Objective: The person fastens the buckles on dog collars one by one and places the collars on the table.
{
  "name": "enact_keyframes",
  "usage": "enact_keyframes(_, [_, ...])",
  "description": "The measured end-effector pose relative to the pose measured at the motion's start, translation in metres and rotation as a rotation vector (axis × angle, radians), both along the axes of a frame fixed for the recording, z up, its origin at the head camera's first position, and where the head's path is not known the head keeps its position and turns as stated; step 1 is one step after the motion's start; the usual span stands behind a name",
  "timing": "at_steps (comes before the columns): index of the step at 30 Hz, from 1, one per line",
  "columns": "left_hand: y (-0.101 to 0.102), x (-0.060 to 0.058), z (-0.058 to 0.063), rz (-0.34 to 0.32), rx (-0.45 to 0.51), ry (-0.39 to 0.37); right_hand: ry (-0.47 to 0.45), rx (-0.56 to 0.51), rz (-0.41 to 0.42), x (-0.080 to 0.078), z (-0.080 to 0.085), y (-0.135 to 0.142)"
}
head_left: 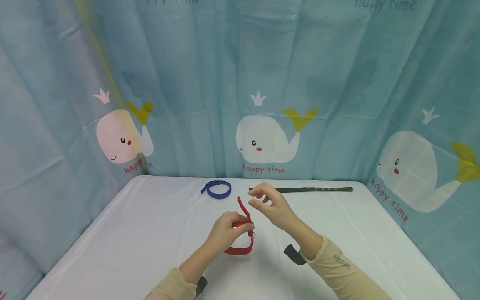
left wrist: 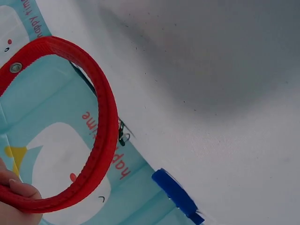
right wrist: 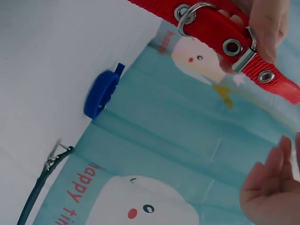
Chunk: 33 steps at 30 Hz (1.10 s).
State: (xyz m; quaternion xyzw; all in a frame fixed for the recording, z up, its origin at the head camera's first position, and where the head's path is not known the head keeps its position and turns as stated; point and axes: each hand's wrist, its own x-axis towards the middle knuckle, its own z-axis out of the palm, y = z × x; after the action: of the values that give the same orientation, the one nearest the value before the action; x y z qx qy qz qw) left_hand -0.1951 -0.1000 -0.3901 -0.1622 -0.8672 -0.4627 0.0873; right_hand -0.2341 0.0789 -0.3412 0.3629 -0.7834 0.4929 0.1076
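Red collar webbing point(head_left: 238, 251) is pinched by the left hand point(head_left: 226, 230) beside its buckle point(right wrist: 245, 61), held up nearer and rightward of the blue collar point(head_left: 219, 196). Farther rightward of the blue collar, the right hand point(head_left: 276, 209) is poised with fingers loosely curved, nothing grasped. Ideally, the buckle should be steadied and the loose tip point(head_left: 243, 206) drawn flat. Metal eyelets point(right wrist: 227, 47) are revealed by the right wrist view but cannot be made out from the head.

The left-wrist view crops the red collar point(left wrist: 108, 117).
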Motion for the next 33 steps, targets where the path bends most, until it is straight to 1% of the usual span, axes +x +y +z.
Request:
enact_keyframes(4, [0.001, 0.002, 0.001, 0.007, -0.038, 0.027, -0.079, 0.127, 0.021, 0.003, 0.001, 0.001])
enact_keyframes(6, [0.001, 0.002, 0.001, 0.010, -0.055, 0.052, -0.101, 0.175, 0.032, 0.004, 0.000, 0.001])
enact_keyframes(8, [0.002, 0.003, 0.001, 0.013, -0.061, 0.065, -0.116, 0.202, 0.047, 0.004, 0.000, 0.001])
enact_keyframes(10, [0.003, 0.003, 0.001, 0.014, -0.055, 0.056, -0.131, 0.198, 0.073, 0.004, -0.001, 0.001])
enact_keyframes(11, [0.003, 0.003, 0.001, 0.012, -0.040, 0.037, -0.144, 0.185, 0.085, 0.003, -0.002, 0.002])
enact_keyframes(13, [0.002, 0.004, 0.002, -0.005, 0.027, -0.046, -0.178, 0.147, 0.107, 0.003, -0.004, 0.003])
enact_keyframes(17, [-0.004, 0.006, 0.005, -0.060, 0.179, -0.242, -0.258, 0.058, 0.127, 0.001, -0.008, 0.008])
enact_keyframes(18, [-0.005, 0.006, 0.007, -0.075, 0.207, -0.285, -0.269, 0.042, 0.129, 0.001, -0.009, 0.010])
enact_keyframes(20, [-0.006, 0.005, 0.008, -0.096, 0.228, -0.334, -0.280, 0.019, 0.130, -0.001, -0.011, 0.012])
enact_keyframes(23, [-0.006, 0.003, 0.007, -0.101, 0.239, -0.384, -0.289, -0.002, 0.134, -0.003, -0.015, 0.015])
enact_keyframes(26, [-0.007, 0.001, 0.005, -0.099, 0.243, -0.401, -0.305, -0.014, 0.157, -0.004, -0.017, 0.017])
enact_keyframes(29, [-0.005, -0.002, 0.002, -0.090, 0.258, -0.393, -0.305, -0.003, 0.198, -0.005, -0.018, 0.018])
enact_keyframes(33, [-0.002, -0.003, 0.002, -0.048, 0.273, -0.366, -0.264, 0.036, 0.254, -0.007, -0.018, 0.018])
